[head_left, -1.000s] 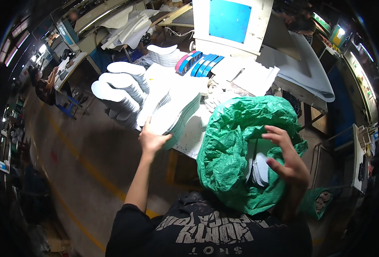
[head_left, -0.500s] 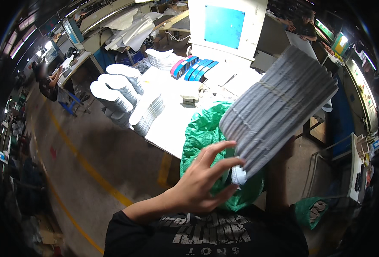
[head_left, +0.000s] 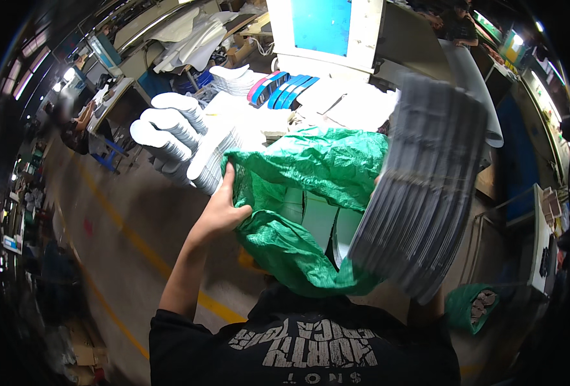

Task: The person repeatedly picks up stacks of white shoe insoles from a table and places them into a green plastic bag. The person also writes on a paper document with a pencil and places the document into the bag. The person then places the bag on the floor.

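My left hand (head_left: 219,207) grips the rim of a green woven sack (head_left: 285,251), fingers behind the plastic and thumb in front, holding its mouth wide. Pale, flat-sided pieces (head_left: 320,222) show inside; I cannot tell their exact kind. At the sack's right side, a thick bundle of grey-white insoles (head_left: 420,186) stands tilted, a thin band across it, blurred by motion. My right hand (head_left: 377,183) holds this bundle from behind, with only a bit of its fingers showing at the edge.
Several stacks of white insoles (head_left: 169,132) stand on the brightly lit table (head_left: 233,125). Blue and red curved pieces (head_left: 291,90) lie before a white machine panel (head_left: 320,61). A second green sack (head_left: 471,307) sits low at right. People work farther back.
My left hand has left the bundle's lower edge and moved left to the sack's rim, spreading the mouth. The insole bundle has turned more upright and shifted slightly right.
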`<state>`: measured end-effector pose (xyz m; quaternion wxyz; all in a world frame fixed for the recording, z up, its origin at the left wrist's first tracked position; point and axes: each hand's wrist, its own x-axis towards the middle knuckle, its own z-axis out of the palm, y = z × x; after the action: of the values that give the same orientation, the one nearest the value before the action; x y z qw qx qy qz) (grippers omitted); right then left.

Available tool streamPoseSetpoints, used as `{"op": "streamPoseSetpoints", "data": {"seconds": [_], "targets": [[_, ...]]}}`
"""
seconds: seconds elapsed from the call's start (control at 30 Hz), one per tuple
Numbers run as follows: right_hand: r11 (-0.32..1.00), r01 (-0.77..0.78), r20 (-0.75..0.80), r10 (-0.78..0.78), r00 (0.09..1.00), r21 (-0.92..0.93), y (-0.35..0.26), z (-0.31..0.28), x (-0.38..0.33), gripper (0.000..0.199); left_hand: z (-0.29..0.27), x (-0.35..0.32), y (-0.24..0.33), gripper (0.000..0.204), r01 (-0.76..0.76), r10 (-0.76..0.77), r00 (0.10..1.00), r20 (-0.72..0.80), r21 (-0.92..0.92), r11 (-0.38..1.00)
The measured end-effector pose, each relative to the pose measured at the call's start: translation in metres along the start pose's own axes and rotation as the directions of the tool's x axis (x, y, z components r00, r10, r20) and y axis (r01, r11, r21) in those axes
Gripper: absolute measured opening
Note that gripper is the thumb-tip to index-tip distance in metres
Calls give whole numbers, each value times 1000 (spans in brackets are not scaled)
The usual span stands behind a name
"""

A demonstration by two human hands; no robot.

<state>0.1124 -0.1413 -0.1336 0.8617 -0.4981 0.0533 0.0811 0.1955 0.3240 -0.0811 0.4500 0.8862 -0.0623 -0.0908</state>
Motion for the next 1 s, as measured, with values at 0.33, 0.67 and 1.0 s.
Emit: {"op": "streamPoseSetpoints", "data": {"seconds": [0.33, 0.67, 1.0], "targets": [[816, -561, 46, 571, 820, -135, 39, 134, -26, 70, -36, -36, 51, 113, -498, 556, 811, 183, -284, 820], [980, 131, -126, -151, 980, -151, 33, 184, 10, 67, -120, -67, 8, 113, -327, 462, 757, 461, -345, 880], [990, -27, -113, 11, 994, -141, 31, 222, -8, 68, -149, -62, 8, 109, -419, 622, 766, 166, -605, 677]]}}
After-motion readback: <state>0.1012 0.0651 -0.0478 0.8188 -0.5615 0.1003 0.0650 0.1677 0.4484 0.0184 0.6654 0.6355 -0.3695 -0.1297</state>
